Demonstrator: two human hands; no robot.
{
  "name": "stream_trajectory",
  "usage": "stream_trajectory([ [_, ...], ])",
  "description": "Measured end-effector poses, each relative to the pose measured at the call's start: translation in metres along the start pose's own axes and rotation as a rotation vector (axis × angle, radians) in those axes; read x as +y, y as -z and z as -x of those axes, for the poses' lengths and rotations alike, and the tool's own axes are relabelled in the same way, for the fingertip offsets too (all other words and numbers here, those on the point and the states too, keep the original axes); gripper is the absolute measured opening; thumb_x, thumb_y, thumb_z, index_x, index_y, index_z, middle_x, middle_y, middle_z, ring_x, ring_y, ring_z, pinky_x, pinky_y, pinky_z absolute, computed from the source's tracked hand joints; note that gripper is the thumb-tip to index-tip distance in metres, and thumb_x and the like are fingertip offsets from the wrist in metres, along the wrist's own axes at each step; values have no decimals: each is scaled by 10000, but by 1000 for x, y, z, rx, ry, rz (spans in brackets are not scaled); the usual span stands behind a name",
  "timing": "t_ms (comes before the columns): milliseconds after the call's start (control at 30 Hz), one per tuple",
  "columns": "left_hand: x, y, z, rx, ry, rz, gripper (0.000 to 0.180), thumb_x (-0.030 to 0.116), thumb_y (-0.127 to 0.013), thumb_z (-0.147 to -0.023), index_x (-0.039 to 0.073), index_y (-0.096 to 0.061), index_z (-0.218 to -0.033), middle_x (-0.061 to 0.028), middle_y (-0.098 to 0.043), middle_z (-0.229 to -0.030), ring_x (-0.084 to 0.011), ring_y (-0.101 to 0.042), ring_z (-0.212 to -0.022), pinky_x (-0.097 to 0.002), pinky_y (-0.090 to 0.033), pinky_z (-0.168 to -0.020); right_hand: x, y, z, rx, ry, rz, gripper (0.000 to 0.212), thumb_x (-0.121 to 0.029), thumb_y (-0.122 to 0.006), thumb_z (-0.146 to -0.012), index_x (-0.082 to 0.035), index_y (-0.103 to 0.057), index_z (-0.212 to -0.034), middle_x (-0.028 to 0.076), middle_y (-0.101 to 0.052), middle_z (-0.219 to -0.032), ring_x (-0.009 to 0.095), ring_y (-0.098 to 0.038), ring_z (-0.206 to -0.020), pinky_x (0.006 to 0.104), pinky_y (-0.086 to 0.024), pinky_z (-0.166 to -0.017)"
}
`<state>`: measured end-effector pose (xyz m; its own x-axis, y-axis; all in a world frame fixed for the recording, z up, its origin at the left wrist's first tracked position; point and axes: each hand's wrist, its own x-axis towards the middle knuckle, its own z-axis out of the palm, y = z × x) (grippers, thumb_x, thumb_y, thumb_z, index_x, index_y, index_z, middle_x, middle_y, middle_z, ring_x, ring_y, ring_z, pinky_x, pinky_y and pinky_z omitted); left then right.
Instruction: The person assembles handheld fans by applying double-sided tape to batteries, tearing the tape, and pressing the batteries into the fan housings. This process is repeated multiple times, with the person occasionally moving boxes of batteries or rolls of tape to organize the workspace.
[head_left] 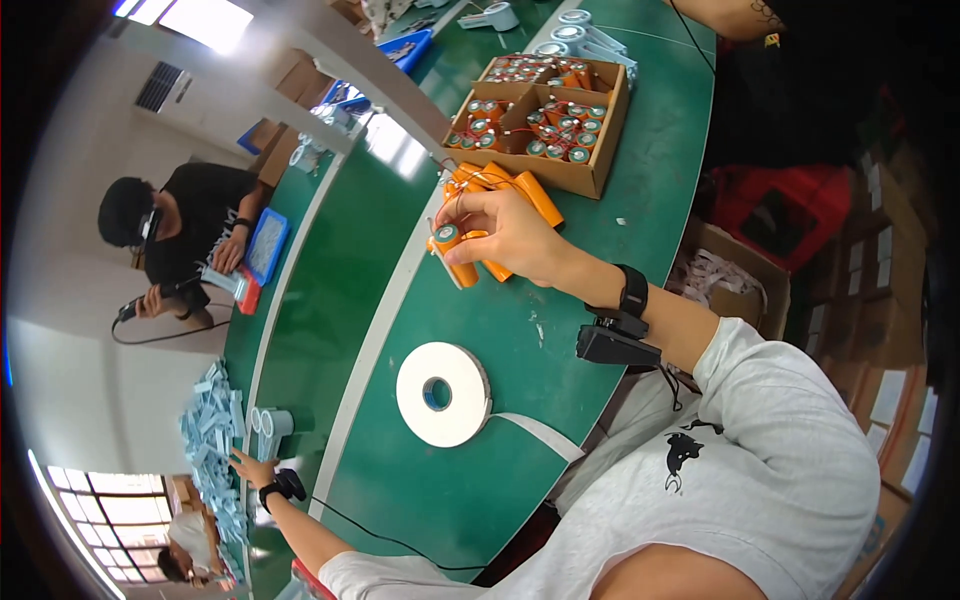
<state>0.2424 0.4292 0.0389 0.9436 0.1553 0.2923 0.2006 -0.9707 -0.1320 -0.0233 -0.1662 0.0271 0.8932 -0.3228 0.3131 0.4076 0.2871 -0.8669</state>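
Observation:
My right hand (505, 232) pinches an orange cylindrical battery (461, 262) with a pale round end, above the green bench. Behind and beneath that hand lie several more orange batteries (535, 197) with thin wires. My left hand (255, 470) is stretched out to the far left, fingers apart, holding nothing that I can see. It is beside a pale blue plastic housing with a round end (272, 424) and close to a heap of pale blue plastic pieces (212, 430). Between my arms, a wide roll of white tape (440, 394) lies flat, its loose end trailing toward me.
A cardboard box (600, 150) with dividers holds upright orange batteries. Pale blue housings (568, 36) stand beyond it. Across the bench a person (195, 225) works over a blue tray (266, 247). A grey post (385, 70) rises beside the box; a cable (400, 545) runs near my left forearm.

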Motion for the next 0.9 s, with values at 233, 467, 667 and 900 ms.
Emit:
stream_trajectory([
  [233, 43, -47, -34, 34, -29, -118, 1086, 201, -796, -475, 154, -196, -1378, -177, -263, -1378, -392, -330, -1211, -463, -287, -996, 2, 6, -2, 4, -37, 60, 286, 54, -656, -701, 35, -548, -966, 82, -587, -957, 149, -574, -930, 271, -454, -847],
  [467, -7, -57, -64, -519, -107, 92, 901, 406, -757, -457, 69, -454, -1236, -230, -443, -1254, -391, -286, -1241, -508, -166, -1021, 2, 2, -3, -26, 20, 141, 286, 59, -653, -696, 30, -549, -961, 74, -588, -939, 145, -573, -916, 269, -451, -846],
  [667, 75, 29, 59, -350, -28, 235, 642, 484, -706, -601, -64, -621, -925, -261, -620, -910, -339, -603, -876, -412, -425, -775, 1, 1, 1, -36, 8, 75, 270, 52, -647, -703, 34, -549, -954, 71, -585, -940, 127, -566, -905, 260, -448, -837],
  [900, 98, 38, 242, -88, -4, 311, 1116, 488, -691, -662, -148, -48, -1315, -395, -204, -1310, -482, -238, -1224, -431, -279, -1005, -5, -3, 5, -143, 88, 21, 275, 18, -651, -717, 31, -552, -973, 70, -585, -952, 127, -574, -903, 253, -447, -819],
])
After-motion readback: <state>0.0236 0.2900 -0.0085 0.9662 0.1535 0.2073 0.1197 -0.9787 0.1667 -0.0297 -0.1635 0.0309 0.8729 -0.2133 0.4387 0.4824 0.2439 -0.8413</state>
